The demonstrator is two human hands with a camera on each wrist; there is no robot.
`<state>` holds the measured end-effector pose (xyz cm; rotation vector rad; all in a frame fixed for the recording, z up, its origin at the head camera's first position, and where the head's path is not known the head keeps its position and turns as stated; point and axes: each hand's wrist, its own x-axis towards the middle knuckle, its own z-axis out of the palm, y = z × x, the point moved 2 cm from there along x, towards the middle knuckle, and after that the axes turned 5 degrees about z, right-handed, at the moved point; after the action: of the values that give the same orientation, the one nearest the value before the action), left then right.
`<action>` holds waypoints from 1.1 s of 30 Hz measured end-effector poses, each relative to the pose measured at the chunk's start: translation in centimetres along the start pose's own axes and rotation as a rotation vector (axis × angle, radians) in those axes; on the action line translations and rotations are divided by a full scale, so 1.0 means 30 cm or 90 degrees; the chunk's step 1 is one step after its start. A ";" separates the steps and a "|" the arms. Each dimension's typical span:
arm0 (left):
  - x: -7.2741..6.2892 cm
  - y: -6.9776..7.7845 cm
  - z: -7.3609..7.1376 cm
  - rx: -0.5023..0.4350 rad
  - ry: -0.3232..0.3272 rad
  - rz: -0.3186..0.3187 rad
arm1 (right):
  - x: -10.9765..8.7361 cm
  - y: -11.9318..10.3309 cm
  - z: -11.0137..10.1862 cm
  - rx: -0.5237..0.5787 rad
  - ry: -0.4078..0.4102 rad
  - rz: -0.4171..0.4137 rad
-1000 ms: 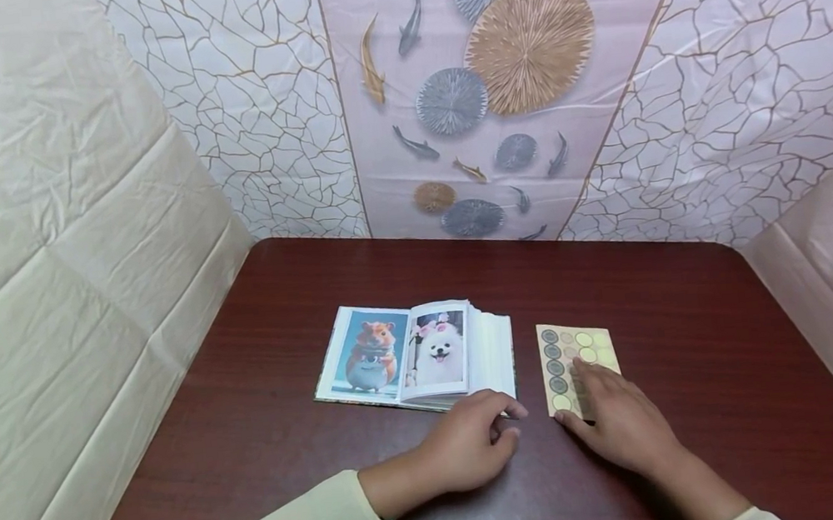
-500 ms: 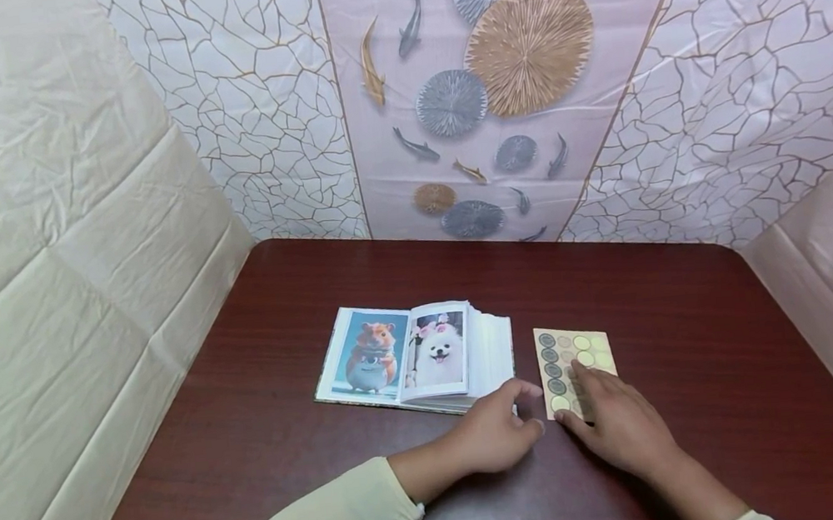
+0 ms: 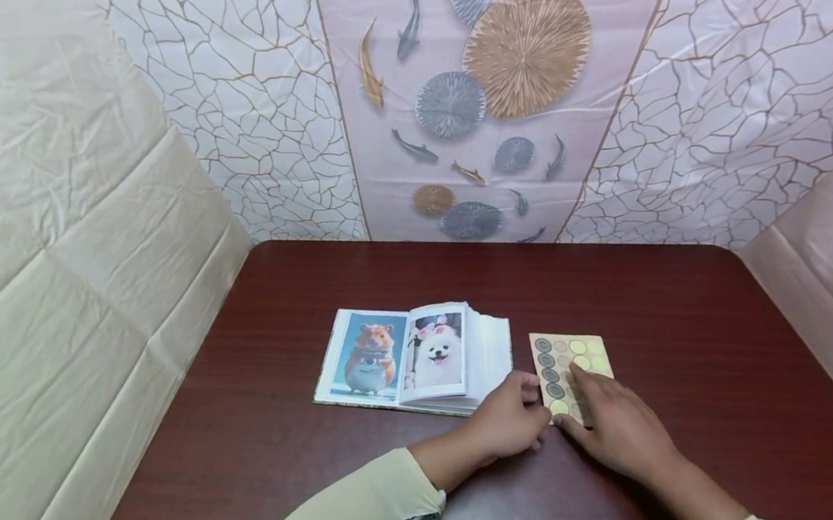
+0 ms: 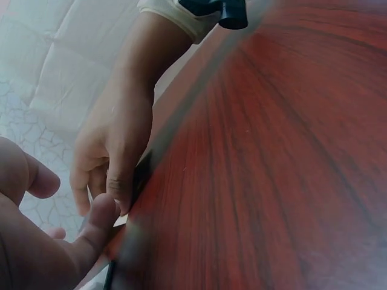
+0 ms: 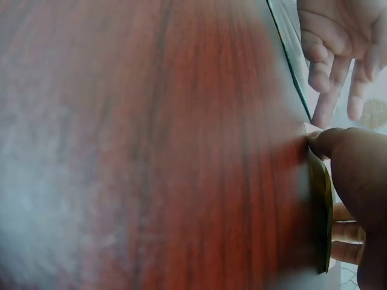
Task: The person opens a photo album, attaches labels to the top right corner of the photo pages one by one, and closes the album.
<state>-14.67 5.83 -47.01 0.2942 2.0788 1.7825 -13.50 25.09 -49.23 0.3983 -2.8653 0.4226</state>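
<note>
A tan sheet of round stickers, dark and pale yellow, lies on the table right of an open photo album. My right hand rests over its near part, fingers extended on top and thumb at the near left corner. In the right wrist view the near edge of the sheet bows beneath that hand. Beside the sheet's left edge is my left hand, fingers loosely bent. Its thumb and index finger stand apart in the left wrist view, with nothing between them.
The album shows a hamster picture and a white dog picture. Everything lies on a dark red wooden table. Patterned cloth hangs behind it, with pale cloth walls at both sides.
My left hand has moved right, from the album's near corner to the sticker sheet's left edge. The sheet has shifted slightly left and nearer, with my right hand still on it.
</note>
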 end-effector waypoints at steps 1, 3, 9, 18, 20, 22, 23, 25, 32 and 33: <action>0.005 0.000 0.002 -0.009 0.002 -0.001 | -0.001 0.001 0.001 0.000 -0.001 0.001; 0.015 -0.001 0.006 -0.030 0.003 -0.002 | -0.003 0.003 0.000 0.000 -0.001 0.001; 0.037 -0.007 0.016 -0.061 0.021 -0.002 | -0.006 0.001 0.001 0.003 0.000 -0.001; 0.062 -0.025 0.023 -0.026 0.078 0.023 | -0.004 -0.006 -0.009 0.028 0.005 0.024; 0.064 -0.026 0.025 -0.022 0.083 0.032 | -0.006 -0.010 -0.013 0.031 0.019 0.019; 0.065 -0.026 0.027 -0.040 0.081 0.035 | -0.008 -0.014 -0.017 0.032 0.034 0.010; 0.066 -0.026 0.028 -0.050 0.078 0.035 | -0.009 -0.016 -0.019 0.031 0.042 0.004; 0.066 -0.024 0.030 -0.067 0.071 0.035 | -0.011 -0.018 -0.020 0.031 0.054 -0.005; 0.068 -0.019 0.033 -0.101 0.064 0.043 | -0.011 -0.021 -0.019 0.037 0.075 -0.018; 0.069 -0.020 0.033 -0.106 0.063 0.044 | -0.011 -0.023 -0.020 0.042 0.076 -0.015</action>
<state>-16.07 7.44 -48.04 0.2378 1.9907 2.0364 -12.88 24.74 -48.57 0.4033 -2.7350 0.5193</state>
